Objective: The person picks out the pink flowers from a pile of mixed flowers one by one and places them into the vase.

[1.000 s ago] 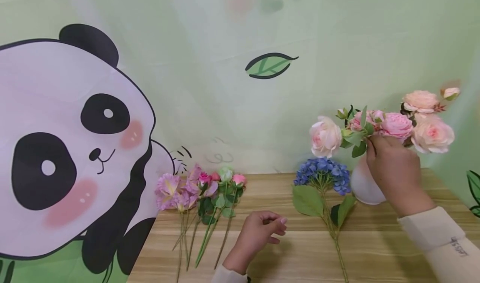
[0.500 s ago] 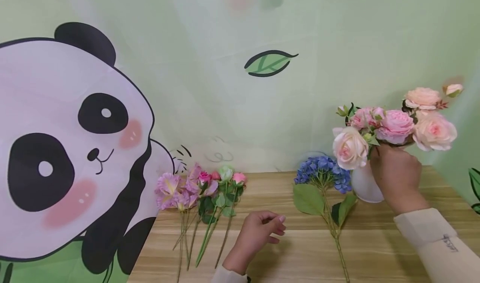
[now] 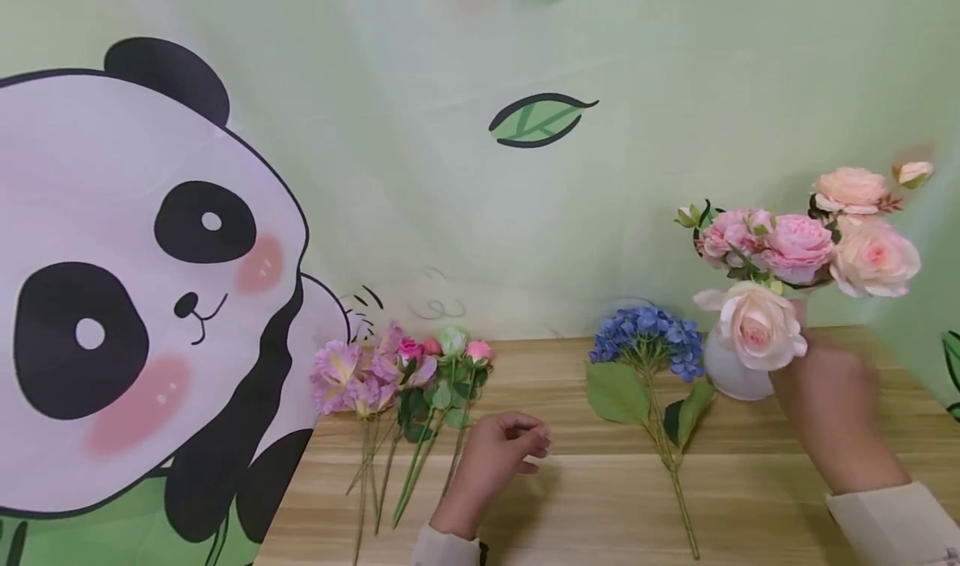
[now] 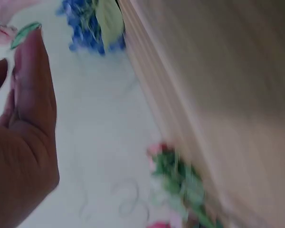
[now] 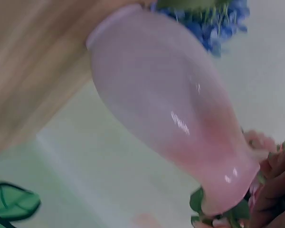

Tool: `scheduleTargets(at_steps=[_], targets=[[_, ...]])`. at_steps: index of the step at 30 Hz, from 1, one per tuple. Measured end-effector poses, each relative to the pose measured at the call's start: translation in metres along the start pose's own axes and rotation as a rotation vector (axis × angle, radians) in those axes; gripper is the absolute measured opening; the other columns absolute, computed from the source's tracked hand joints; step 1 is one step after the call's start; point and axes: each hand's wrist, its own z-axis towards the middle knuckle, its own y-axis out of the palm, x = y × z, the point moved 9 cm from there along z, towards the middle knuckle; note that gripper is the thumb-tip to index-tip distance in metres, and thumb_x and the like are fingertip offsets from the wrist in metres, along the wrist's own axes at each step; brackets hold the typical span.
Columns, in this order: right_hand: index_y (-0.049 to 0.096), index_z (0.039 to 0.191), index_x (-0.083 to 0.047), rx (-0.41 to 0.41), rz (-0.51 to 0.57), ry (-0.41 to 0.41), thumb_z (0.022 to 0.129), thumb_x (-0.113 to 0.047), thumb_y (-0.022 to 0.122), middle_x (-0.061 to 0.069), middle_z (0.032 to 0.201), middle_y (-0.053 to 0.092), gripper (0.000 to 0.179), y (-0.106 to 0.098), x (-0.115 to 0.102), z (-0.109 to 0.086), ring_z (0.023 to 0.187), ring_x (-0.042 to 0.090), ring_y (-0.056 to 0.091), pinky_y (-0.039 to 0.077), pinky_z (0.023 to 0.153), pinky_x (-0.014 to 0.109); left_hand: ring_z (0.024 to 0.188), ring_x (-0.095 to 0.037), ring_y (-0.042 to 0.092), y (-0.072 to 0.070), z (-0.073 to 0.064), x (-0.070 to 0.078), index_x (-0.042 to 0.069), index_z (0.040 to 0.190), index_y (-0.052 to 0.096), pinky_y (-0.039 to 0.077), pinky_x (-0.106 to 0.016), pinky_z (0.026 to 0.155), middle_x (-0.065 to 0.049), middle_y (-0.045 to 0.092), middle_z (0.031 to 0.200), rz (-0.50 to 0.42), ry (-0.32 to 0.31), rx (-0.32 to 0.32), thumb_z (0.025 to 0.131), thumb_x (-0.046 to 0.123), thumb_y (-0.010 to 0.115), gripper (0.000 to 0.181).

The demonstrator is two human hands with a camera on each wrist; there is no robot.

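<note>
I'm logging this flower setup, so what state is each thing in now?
Glossy pink-and-white rounded vase: upright on the brown wooden table.
Pink and peach layered roses: bunched above the vase's mouth.
Pale-pink rose: open, in front of the vase.
Blue clustered hydrangea: lying on the table.
Purple ruffled flowers: lying on the table.
Small pink and pale-green blooms: lying beside them.
Left hand: relaxed, holding nothing.
Right hand: blurred; grip unclear.

The left grip (image 3: 498,462) is held low with fingers (image 4: 34,85) loosely bent; the right grip (image 3: 832,391) is stretched further forward, blurred, its fingers partly hidden.
</note>
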Motion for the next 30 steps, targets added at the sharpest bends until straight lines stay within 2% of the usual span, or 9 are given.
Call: scheduleTargets(at_steps=[4,7,10,13,15,19,23,27,30], targets=[[0.057,0.067,-0.006,-0.114,0.012,-0.063,0.086,-0.002,0.080,0.004,0.048,0.043,0.030,0.013,-0.011,-0.022,0.040,0.022,0.034,0.024,0.039,0.042,0.078,-0.015,0.078,-0.043,0.003,0.001,0.003,0.111,0.084,0.067,-0.033,0.066,-0.013,0.085,0.096,0.293,0.087,0.149,0.104,0.020,0.081,0.018],[0.071,0.081,-0.010,-0.250,0.054,-0.096,0.092,-0.007,0.080,-0.003,0.052,0.047,0.014,0.029,-0.027,-0.037,0.045,0.015,0.036,0.029,0.041,0.040,0.068,-0.014,0.070,-0.079,-0.004,0.008,0.005,0.100,0.085,0.057,-0.034,0.060,-0.009,0.083,0.086,0.569,0.124,0.332,0.096,0.014,0.081,0.011],[0.081,0.094,-0.014,-0.425,0.089,-0.092,0.098,-0.011,0.080,-0.007,0.061,0.057,0.005,0.047,-0.043,-0.053,0.051,0.013,0.044,0.039,0.044,0.041,0.059,-0.011,0.046,-0.105,-0.011,0.004,0.012,0.070,0.068,0.036,-0.030,0.053,0.001,0.060,0.064,0.727,0.079,0.437,0.089,0.007,0.077,0.022],[0.084,0.097,-0.013,-0.502,0.127,-0.123,0.098,-0.012,0.083,-0.007,0.070,0.069,0.002,0.058,-0.062,-0.064,0.057,0.011,0.056,0.051,0.051,0.041,0.060,-0.012,0.025,-0.117,-0.017,-0.002,0.021,0.058,0.040,0.021,-0.030,0.054,0.009,0.031,0.059,0.790,0.006,0.440,0.086,0.006,0.079,0.050],[0.085,0.095,-0.014,-0.495,0.153,-0.160,0.094,-0.011,0.087,-0.006,0.074,0.076,0.004,0.062,-0.075,-0.069,0.058,0.011,0.063,0.055,0.054,0.038,0.060,-0.013,0.021,-0.121,-0.014,-0.018,0.025,0.059,0.032,0.018,-0.032,0.055,0.009,0.022,0.060,0.833,0.005,0.416,0.088,0.011,0.082,0.059],[0.086,0.093,-0.016,-0.488,0.183,-0.214,0.092,-0.012,0.090,-0.007,0.073,0.077,0.006,0.068,-0.095,-0.075,0.057,0.008,0.065,0.055,0.055,0.034,0.057,-0.017,0.039,-0.121,-0.001,-0.051,0.021,0.054,0.046,0.037,-0.041,0.050,0.005,0.045,0.056,0.913,-0.006,0.384,0.084,0.021,0.092,0.055],[0.086,0.095,-0.017,-0.573,0.209,-0.209,0.097,-0.017,0.086,-0.014,0.068,0.069,0.003,0.078,-0.109,-0.079,0.057,-0.001,0.053,0.050,0.054,0.028,0.060,-0.023,0.059,-0.125,0.014,-0.089,0.018,0.055,0.058,0.051,-0.049,0.054,-0.002,0.067,0.065,0.954,-0.095,0.341,0.081,0.031,0.098,0.050],[0.085,0.095,-0.017,-0.655,0.238,-0.182,0.101,-0.016,0.083,-0.016,0.069,0.068,0.006,0.086,-0.116,-0.084,0.059,-0.006,0.047,0.047,0.055,0.024,0.064,-0.024,0.066,-0.132,0.032,-0.125,0.022,0.055,0.061,0.056,-0.047,0.061,0.001,0.070,0.066,1.003,-0.125,0.300,0.074,0.035,0.103,0.048],[0.085,0.094,-0.018,-0.683,0.258,-0.167,0.101,-0.016,0.083,-0.015,0.073,0.071,0.007,0.090,-0.119,-0.086,0.061,-0.007,0.049,0.048,0.058,0.024,0.064,-0.022,0.067,-0.137,0.041,-0.138,0.024,0.054,0.062,0.058,-0.045,0.064,0.004,0.069,0.064,1.030,-0.108,0.291,0.072,0.034,0.104,0.047]])
